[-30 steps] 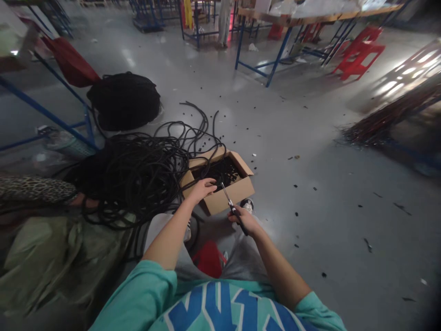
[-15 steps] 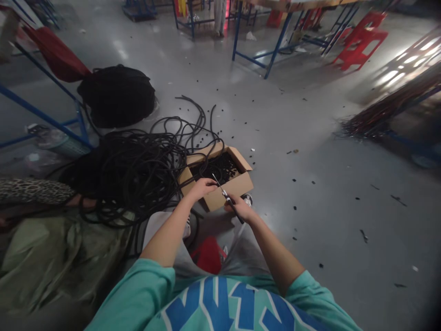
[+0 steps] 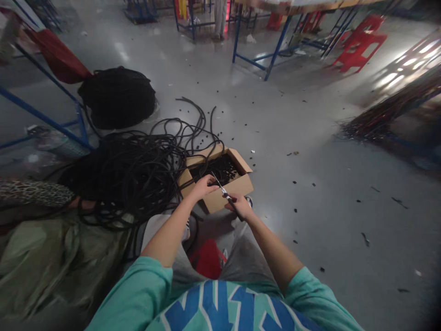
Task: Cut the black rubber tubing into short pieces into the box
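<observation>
Over the near edge of an open cardboard box (image 3: 229, 188), my left hand (image 3: 203, 187) has its fingers bent and its thumb apart. A dark cord end seems to lie between them, mostly hidden by the fingers. My right hand (image 3: 241, 207) is closed around the black handles of a pair of scissors (image 3: 223, 191). Their narrow metal blades point up and left, right by my left fingertips. Inside the box lie many small black cut pieces (image 3: 225, 169). Black cords (image 3: 131, 170) run from a big tangled heap on the left over the box's rim.
A bulky black bundle (image 3: 117, 97) stands behind the heap. At the left edge, another person's patterned sleeve (image 3: 34, 192) reaches toward the cords. Blue-legged tables (image 3: 275, 46) and red stools (image 3: 361, 43) stand farther back. A bunch of thin rods (image 3: 382, 115) juts in from the right.
My left fingers have shifted slightly upward and bent more beside the blades. The scissors and my right hand stay nearly in place.
</observation>
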Demonstrator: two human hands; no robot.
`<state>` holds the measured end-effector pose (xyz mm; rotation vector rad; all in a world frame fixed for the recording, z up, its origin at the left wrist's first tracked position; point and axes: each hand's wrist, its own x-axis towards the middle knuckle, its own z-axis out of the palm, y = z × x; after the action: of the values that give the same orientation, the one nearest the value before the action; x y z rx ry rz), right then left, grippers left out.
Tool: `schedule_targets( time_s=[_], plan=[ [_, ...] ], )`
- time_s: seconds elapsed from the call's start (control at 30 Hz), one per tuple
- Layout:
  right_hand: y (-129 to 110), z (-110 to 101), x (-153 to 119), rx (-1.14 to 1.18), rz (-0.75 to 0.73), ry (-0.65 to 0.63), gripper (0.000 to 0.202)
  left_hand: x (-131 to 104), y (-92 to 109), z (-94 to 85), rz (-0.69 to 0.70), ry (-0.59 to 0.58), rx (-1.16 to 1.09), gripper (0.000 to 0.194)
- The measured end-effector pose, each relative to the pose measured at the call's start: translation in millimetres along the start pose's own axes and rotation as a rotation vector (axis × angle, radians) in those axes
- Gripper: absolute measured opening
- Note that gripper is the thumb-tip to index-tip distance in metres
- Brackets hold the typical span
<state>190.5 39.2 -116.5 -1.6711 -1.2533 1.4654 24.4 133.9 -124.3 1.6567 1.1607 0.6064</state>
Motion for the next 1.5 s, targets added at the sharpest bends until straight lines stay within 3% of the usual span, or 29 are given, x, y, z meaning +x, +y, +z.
schedule_targets(
  time_s=[0.13, 0.23, 0.4, 0.77, 1.07, 1.3, 1.5],
  plan=[
    [-5, -4, 7, 0.118, 0.050, -0.085, 0.047, 5, -1, 2.9, -0.040, 0.039, -0.012, 0.017],
    [-8, -7, 18, 0.254, 0.007, -0.174, 0.054, 10, 1, 3.5, -0.059, 0.043, -0.069, 0.017],
    [-15, -18, 41, 0.233, -0.048, -0.206, 0.053, 21, 6, -2.3, -0.044, -0.039, -0.200, 0.016],
    [-8, -20, 72, 0.151, -0.005, -0.086, 0.041, 51, -1, -7.7, -0.148, -0.098, -0.552, 0.031],
    [-19, -23, 99, 0.267, 0.011, -0.146, 0.044, 81, -16, -5.4, -0.316, -0.209, -0.730, 0.032],
    [-13, -19, 119, 0.296, 0.034, -0.030, 0.044, 92, -27, -7.1, -0.497, -0.198, -0.852, 0.030],
    [-15, -22, 126, 0.370, 0.042, 0.000, 0.046, 90, -31, -10.3, -0.471, -0.077, -0.859, 0.025]
  ],
)
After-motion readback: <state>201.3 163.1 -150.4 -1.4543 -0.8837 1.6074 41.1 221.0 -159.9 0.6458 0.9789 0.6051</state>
